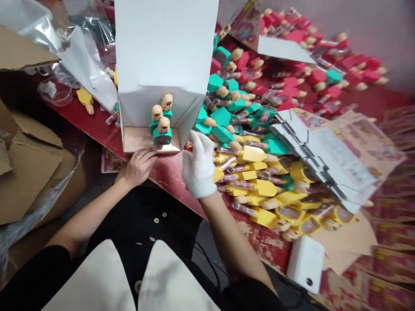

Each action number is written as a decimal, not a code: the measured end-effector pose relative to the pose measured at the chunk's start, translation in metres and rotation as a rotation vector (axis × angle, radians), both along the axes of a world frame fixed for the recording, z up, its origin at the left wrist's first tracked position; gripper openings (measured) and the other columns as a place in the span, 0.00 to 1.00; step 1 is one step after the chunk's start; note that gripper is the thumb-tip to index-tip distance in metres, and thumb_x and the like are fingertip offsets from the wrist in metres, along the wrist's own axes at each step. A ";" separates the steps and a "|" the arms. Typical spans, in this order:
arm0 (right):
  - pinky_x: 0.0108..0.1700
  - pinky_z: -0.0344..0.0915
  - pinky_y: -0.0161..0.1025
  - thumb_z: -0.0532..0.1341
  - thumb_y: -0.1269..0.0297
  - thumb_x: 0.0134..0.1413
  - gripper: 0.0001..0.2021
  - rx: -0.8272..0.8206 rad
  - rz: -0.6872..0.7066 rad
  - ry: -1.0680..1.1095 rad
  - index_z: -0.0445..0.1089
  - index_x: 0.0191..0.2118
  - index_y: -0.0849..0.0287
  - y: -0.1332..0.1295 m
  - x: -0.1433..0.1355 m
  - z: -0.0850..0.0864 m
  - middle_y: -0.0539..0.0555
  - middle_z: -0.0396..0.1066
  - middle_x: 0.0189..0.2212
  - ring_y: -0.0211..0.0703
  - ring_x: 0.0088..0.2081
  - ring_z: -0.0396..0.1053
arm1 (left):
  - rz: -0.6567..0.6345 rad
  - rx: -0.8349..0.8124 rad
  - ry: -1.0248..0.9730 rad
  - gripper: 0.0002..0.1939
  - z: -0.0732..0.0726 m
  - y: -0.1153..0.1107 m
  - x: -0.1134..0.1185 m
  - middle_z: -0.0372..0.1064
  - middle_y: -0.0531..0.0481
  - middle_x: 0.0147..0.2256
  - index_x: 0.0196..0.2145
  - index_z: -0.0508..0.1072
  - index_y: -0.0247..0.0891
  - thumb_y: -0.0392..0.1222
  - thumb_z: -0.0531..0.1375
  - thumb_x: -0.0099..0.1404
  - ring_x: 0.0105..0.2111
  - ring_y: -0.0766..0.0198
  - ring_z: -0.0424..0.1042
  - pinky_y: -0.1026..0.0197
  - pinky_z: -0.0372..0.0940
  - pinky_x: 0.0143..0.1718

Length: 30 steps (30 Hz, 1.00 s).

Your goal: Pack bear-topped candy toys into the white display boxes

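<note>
My left hand [141, 166], bare with a ring on one finger, rests with outstretched fingers at the front edge of a white cardboard box [165, 47]. The box stands with its lid raised and its front side low. Inside are three green toys with tan animal heads [162, 134], upright and close together. My right hand [199, 168], in a white glove, hovers just right of the box with thumb and bent fingers apart; I see nothing held. Beside it lie piles of similar toys, green ones [222, 116] and yellow ones [261, 188], with small clear tubes among them.
Red toys [292, 86] are heaped at the back right. Folded printed cartons [330, 160] lie across the right side of the red table [181, 172]. A white device [305, 264] sits near the front edge. Brown cardboard boxes [29, 160] and clear plastic bags [87, 65] are at left.
</note>
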State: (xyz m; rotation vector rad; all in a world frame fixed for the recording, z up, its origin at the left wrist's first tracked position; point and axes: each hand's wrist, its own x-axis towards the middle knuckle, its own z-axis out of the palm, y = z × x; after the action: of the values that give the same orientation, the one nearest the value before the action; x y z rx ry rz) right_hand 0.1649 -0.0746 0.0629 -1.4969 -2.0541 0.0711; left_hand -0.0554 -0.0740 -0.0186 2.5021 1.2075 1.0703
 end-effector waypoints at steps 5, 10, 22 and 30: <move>0.62 0.61 0.67 0.58 0.75 0.53 0.25 -0.257 0.028 -0.455 0.71 0.59 0.61 -0.057 0.077 -0.020 0.68 0.65 0.62 0.70 0.64 0.59 | 0.199 0.002 -0.296 0.36 0.020 0.013 0.017 0.64 0.35 0.63 0.70 0.52 0.40 0.53 0.61 0.72 0.65 0.49 0.65 0.42 0.64 0.65; 0.60 0.63 0.66 0.56 0.71 0.61 0.14 -0.133 0.034 -0.263 0.73 0.50 0.56 -0.059 0.105 -0.010 0.63 0.72 0.56 0.63 0.59 0.68 | 0.146 -0.009 -0.321 0.56 0.047 0.056 0.049 0.29 0.33 0.75 0.73 0.23 0.44 0.71 0.55 0.67 0.76 0.45 0.35 0.40 0.46 0.74; 0.51 0.72 0.49 0.66 0.59 0.51 0.15 0.130 0.085 0.655 0.68 0.44 0.56 0.025 0.047 0.052 0.56 0.75 0.43 0.48 0.44 0.74 | 0.052 0.198 -0.080 0.31 0.105 0.097 0.063 0.63 0.44 0.65 0.58 0.69 0.43 0.67 0.46 0.74 0.74 0.48 0.47 0.32 0.35 0.74; 0.48 0.70 0.48 0.68 0.62 0.48 0.17 -0.111 0.049 0.231 0.71 0.46 0.54 0.063 0.039 0.051 0.54 0.76 0.40 0.53 0.43 0.75 | -0.071 0.171 -0.112 0.25 0.089 0.107 0.043 0.66 0.48 0.59 0.59 0.68 0.52 0.60 0.42 0.76 0.71 0.49 0.53 0.36 0.50 0.71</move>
State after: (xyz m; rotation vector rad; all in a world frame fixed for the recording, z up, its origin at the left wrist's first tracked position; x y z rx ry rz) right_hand 0.2038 -0.0116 0.1141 -1.4301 -1.9271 0.3656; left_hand -0.0127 0.0331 0.0702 2.5462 1.0297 1.3271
